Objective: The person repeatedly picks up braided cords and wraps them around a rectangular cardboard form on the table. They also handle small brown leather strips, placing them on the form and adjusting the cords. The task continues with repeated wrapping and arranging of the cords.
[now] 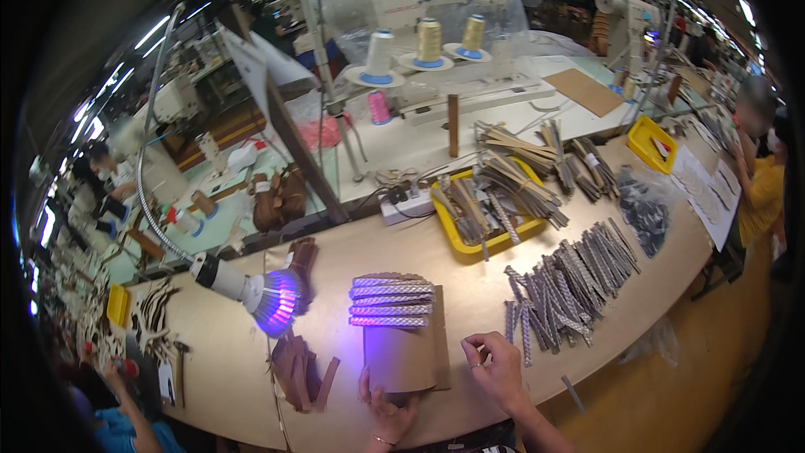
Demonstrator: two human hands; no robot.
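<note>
A brown cardboard sheet [401, 361] lies on the bench in front of me, with several grey-white woven-pattern strips [391, 302] in rows across its far end. At its near edge my left hand [389, 416] grips the cardboard, thumb and fingers on the rim. My right hand [496, 371] hovers just right of the sheet, thumb and forefinger pinched together; anything between them is too small to make out. A lit lamp [277, 300] on a bendable metal arm throws purple light over the strips from the left.
Many loose patterned strips [566, 289] lie to the right. A yellow tray [470, 243] full of strips stands behind. Brown leather-like pieces [295, 373] sit left, below the lamp. Beyond are thread cones [429, 44] and a plastic-covered sewing machine [419, 0]. People work at both sides.
</note>
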